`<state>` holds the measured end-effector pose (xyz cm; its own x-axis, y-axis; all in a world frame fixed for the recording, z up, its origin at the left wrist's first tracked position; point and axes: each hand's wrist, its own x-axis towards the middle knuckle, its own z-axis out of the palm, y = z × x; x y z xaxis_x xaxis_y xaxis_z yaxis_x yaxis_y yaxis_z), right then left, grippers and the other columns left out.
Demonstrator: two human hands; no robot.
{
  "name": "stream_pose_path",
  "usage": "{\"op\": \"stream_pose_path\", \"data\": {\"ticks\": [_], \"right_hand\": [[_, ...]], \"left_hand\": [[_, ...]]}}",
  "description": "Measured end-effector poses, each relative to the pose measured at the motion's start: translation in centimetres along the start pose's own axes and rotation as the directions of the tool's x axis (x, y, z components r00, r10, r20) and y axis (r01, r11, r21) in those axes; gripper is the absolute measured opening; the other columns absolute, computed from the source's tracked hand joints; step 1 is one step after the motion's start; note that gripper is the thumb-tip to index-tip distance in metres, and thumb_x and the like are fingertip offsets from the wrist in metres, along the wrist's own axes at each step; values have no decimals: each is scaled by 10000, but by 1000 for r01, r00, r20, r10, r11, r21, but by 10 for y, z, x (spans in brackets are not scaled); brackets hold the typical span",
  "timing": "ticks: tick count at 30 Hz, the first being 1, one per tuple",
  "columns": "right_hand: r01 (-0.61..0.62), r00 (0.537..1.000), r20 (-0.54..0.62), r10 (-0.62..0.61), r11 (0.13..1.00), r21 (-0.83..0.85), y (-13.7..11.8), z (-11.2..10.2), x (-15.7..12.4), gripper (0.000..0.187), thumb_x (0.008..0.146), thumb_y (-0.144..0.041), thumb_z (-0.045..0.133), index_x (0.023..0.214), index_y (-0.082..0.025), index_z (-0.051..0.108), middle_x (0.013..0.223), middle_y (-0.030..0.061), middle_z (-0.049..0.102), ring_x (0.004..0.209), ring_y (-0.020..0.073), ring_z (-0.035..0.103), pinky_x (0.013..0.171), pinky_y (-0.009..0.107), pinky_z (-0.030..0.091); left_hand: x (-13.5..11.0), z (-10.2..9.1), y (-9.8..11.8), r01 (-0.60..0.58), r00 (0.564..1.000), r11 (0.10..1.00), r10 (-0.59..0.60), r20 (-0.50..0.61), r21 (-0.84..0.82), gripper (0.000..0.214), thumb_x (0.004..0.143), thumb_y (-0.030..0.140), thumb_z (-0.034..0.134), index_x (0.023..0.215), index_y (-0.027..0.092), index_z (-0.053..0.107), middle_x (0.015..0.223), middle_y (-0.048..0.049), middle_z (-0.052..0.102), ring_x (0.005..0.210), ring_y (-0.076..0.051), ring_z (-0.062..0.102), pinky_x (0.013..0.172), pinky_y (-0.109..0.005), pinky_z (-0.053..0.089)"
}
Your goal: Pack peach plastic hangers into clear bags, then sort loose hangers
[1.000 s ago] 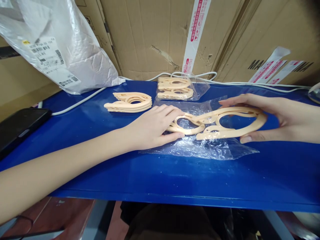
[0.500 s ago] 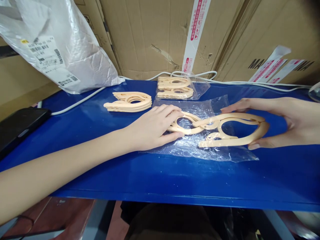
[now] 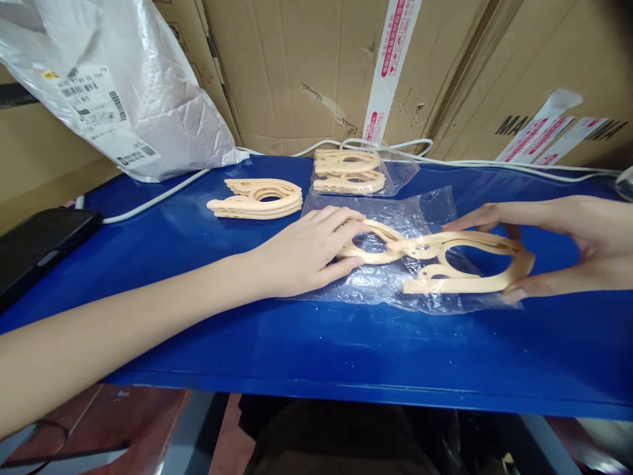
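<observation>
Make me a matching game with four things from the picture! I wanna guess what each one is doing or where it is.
Things:
1. Left hand
2. Right hand
3. Cream stack
4. Black device

Clues:
A. Unwrapped, left of the wrapped pack
B. Holding the bigger-looking cream loop
C. On the blue table, at the picture's left edge
D. Back facing up, on the smaller-looking cream loop

Right pairs: 1-D, 2-B, 3-A, 4-C

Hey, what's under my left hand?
Part of a beige hanger sticks out from under your left hand, with clear plastic beside it; what that hand covers can't be seen.
</observation>
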<state>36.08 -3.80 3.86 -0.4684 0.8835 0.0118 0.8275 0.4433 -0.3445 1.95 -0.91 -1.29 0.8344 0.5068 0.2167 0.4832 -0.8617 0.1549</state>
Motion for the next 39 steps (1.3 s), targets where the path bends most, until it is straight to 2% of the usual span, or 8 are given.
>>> {"op": "stream_pose_path", "data": {"ticks": [3, 5, 11, 17, 20, 28, 33, 39], "right_hand": [[39, 985, 170, -37, 999, -6, 2, 0, 6, 772, 659, -600, 787, 1374, -419, 559, 903, -26, 766, 851, 279, 740, 664, 364, 601], [34, 986, 164, -37, 999, 21, 4, 0, 8, 757, 687, -586, 777, 1387, -414, 542, 946, -23, 773, 853, 272, 748, 697, 363, 610], [32, 993, 109, -34, 999, 20, 4, 2, 10, 790, 653, -588, 805, 1380, -400, 556, 1275, 7, 706, 1133, 332, 684, 789, 366, 620], [167, 982, 84, -171, 984, 56, -15, 19, 18, 721, 672, -551, 814, 1343, -428, 578, 1196, -44, 727, 1002, 269, 721, 768, 323, 605], [158, 984, 76, -164, 984, 77, -19, 23, 19, 696, 684, -558, 800, 1330, -388, 604, 1144, -27, 746, 887, 255, 730, 701, 318, 596], [116, 992, 42, -115, 993, -20, -12, 9, 6, 753, 630, -602, 801, 1337, -458, 587, 1223, -43, 719, 991, 307, 718, 635, 332, 599], [113, 992, 66, -108, 991, -75, -9, 2, 0, 750, 597, -622, 806, 1306, -488, 602, 1174, -48, 732, 960, 307, 718, 650, 361, 602], [108, 989, 105, -105, 994, -22, -14, 9, 6, 758, 649, -593, 794, 1359, -453, 571, 1117, -50, 739, 959, 284, 715, 690, 342, 596]], "left_hand": [[0, 0, 0, -8, 1000, 1000, 8, -5, 4, 455, 1034, 385, 394, 1407, 141, 483, 1470, -148, 490, 1306, -272, 483, 1082, -427, 396], [0, 0, 0, -16, 1000, 1000, 16, -7, 5, 455, 1033, 390, 397, 1395, 133, 492, 1463, -151, 496, 1297, -267, 493, 1076, -414, 398], [1, 1, 0, -5, 1000, 1000, 5, -7, 1, 574, 993, 553, 472, 1399, 148, 493, 1480, -139, 491, 1320, -271, 483, 1082, -397, 391], [0, 1, -2, -8, 1000, 1000, 8, -8, -9, 654, 967, 628, 468, 1417, 153, 486, 1484, -135, 487, 1324, -272, 480, 1089, -385, 380], [0, 0, -1, 10, 1000, 1000, -10, 5, -24, 684, 949, 654, 483, 1426, 164, 482, 1491, -129, 482, 1331, -272, 473, 1100, -393, 372], [1, -1, 3, 48, 999, 997, -46, 26, -63, 827, 845, 771, 533, 1439, 200, 464, 1519, -134, 451, 1371, -299, 439, 1142, -434, 339], [1, 2, 2, 22, 1000, 999, -21, 10, -32, 852, 828, 772, 559, 1428, 172, 475, 1515, -140, 454, 1365, -296, 446, 1141, -423, 340], [0, 2, -1, 0, 1000, 999, 1, 11, -48, 878, 832, 786, 532, 1433, 150, 463, 1526, -159, 440, 1386, -313, 427, 1141, -427, 345]]}}
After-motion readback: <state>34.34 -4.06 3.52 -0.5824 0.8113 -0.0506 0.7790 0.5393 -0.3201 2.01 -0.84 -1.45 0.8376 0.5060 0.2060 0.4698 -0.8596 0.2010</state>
